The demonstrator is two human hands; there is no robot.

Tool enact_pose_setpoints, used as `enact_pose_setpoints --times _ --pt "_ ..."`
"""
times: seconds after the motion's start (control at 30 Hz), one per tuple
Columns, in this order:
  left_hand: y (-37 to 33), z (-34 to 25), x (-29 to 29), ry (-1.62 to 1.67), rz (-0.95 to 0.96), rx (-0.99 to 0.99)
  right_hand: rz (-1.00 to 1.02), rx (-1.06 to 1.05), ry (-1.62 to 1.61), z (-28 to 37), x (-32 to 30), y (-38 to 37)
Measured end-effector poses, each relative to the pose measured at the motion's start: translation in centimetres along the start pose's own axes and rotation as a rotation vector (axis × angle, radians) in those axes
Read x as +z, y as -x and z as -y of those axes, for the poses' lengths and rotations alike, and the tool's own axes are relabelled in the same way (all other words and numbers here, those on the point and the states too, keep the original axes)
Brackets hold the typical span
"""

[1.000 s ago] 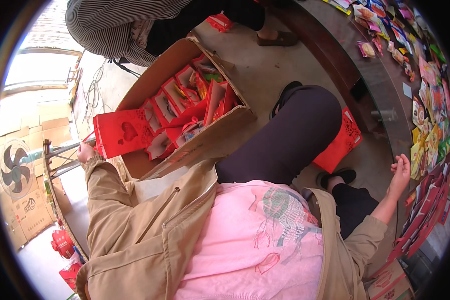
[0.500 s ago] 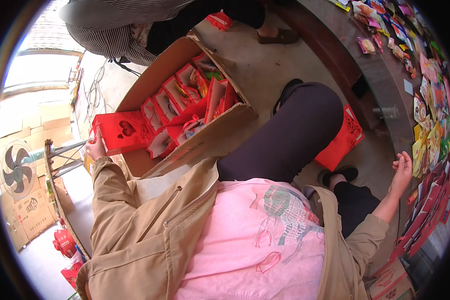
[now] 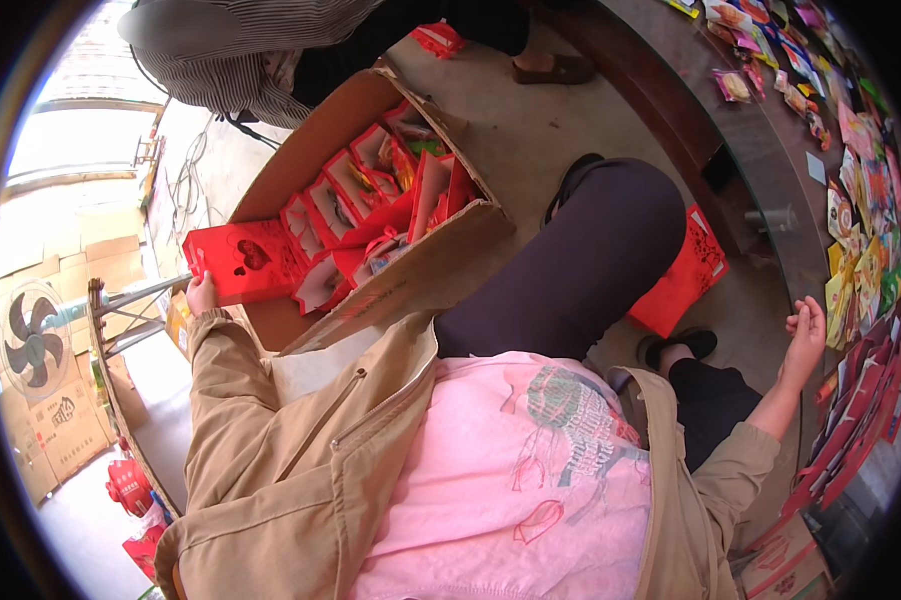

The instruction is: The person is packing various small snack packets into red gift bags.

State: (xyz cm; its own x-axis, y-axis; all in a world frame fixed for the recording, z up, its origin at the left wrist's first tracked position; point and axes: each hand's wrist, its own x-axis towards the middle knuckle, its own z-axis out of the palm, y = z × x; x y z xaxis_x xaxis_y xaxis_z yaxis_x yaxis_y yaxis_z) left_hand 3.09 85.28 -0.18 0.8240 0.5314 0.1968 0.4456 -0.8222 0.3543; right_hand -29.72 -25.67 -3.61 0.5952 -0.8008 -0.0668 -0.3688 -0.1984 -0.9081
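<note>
My left hand (image 3: 201,294) grips the lower left corner of a red gift bag (image 3: 240,262) printed with a dark heart. The bag lies at the left end of a large open cardboard carton (image 3: 370,300), partly over its rim. Several upright red gift bags (image 3: 335,205) stand inside the carton, their open tops showing; some hold colourful packets. My right hand (image 3: 806,338) is raised beside the edge of the dark table at the right. Its fingers are loosely bent and somewhat apart, with nothing visible in them.
Snack packets (image 3: 865,240) and dark red folded bags (image 3: 855,410) cover the table (image 3: 770,150). Another red bag (image 3: 685,275) is on the floor beyond my knee. A person in a striped top (image 3: 230,60) bends behind the carton. A fan (image 3: 35,340) stands at far left.
My left hand has shifted slightly to the right along the gift bag, its fingers now lower at the corner. The right hand has barely moved.
</note>
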Motion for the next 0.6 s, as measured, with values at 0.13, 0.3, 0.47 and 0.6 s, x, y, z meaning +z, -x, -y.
enact_pose_setpoints --times 0.13,0.3,0.47,0.6 --pt "-0.2 -0.2 0.9 0.047 -0.070 -0.026 -0.009 -0.003 0.017 0.2 -0.1 -0.1" --pt "-0.7 -0.4 1.9 0.127 -0.074 -0.046 -0.038 0.000 0.030 0.9 -0.3 0.2" --pt "-2.1 3.3 0.9 0.066 0.002 -0.012 -0.023 0.018 -0.008 1.0 1.4 0.9" --pt "-1.6 2.5 0.3 0.029 -0.042 -0.175 -0.016 0.062 -0.017 2.2 2.4 1.5"
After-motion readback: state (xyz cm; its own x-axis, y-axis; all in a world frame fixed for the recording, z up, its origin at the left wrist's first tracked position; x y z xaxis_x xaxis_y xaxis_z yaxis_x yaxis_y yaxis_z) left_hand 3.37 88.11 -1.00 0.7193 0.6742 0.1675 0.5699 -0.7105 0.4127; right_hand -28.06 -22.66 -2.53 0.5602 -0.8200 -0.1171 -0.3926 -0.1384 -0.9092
